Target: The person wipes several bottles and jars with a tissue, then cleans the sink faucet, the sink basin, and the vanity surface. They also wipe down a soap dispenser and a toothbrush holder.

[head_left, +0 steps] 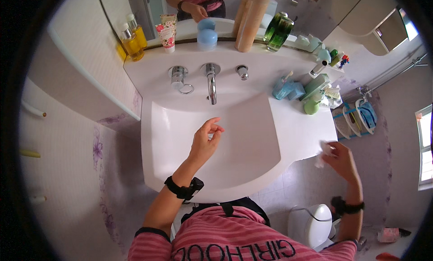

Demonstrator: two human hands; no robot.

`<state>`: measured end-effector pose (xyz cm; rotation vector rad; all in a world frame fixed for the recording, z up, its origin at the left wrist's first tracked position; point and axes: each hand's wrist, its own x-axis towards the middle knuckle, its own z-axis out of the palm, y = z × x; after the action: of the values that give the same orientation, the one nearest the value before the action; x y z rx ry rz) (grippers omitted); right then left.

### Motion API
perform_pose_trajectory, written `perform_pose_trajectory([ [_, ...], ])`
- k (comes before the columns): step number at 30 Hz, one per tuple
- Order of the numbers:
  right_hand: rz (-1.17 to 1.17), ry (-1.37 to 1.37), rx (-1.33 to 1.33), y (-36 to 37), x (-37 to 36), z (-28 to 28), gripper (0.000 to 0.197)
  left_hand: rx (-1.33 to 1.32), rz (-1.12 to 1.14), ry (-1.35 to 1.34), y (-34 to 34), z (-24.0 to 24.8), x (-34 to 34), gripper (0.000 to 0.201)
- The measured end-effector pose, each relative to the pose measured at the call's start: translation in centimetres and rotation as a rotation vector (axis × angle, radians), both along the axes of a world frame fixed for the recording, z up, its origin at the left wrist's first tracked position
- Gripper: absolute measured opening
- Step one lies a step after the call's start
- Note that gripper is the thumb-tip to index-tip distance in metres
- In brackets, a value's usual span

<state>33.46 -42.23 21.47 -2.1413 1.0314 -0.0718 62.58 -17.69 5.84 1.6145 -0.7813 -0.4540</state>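
My left hand [207,141] hovers over the white sink basin [243,148], its fingers loosely bent and apart with nothing held. Off to the right, beyond the counter's front edge, my right hand [343,160] pinches a crumpled white tissue [322,153], which is smeared by motion. A chrome spout [211,87] juts from the back wall of the sink, past my left fingertips. Beside it are a chrome handle with a ring [179,78] and a chrome knob [242,72].
A back ledge holds yellow pump bottles [131,44], a floral tube [166,37], a blue jar [207,39], a tall tan cylinder [252,22] and a green bottle [280,34]. On the right counter stand a blue cup [282,88] and a light green bottle [311,106]. A white bin [311,225] stands below.
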Motion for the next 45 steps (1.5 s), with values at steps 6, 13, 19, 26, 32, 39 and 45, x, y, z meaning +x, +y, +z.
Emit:
perform_pose_trajectory([
  [6,0.383,-0.322,-0.661,-6.6,11.6,-17.7,0.033,0.127,0.046,0.009,-1.9,1.4,-0.3,0.035],
  [13,0.467,0.105,-0.944,-8.3,20.2,-25.5,0.028,0.146,0.177,-0.046,-1.8,1.8,-0.8,0.034],
  [19,0.895,0.020,-0.165,-4.6,16.5,-27.8,0.022,0.200,0.208,-0.013,-2.2,0.8,-1.1,0.034],
  [26,0.035,-0.336,-0.456,-12.5,12.9,-22.5,0.028,0.210,0.176,-0.003,-2.3,0.4,-0.2,0.033],
  [32,0.005,-0.361,-0.604,-14.2,15.0,-29.7,0.025,0.184,0.116,0.018,-3.7,-0.5,-0.4,0.034],
  [39,0.417,-0.649,-0.267,-2.9,20.2,-26.5,0.024,0.241,0.152,-0.041,-1.9,0.5,0.3,0.034],
  [45,0.062,-0.292,-0.666,-8.7,26.4,-25.8,0.024,0.200,0.215,-0.018,-0.5,-0.1,0.4,0.034],
])
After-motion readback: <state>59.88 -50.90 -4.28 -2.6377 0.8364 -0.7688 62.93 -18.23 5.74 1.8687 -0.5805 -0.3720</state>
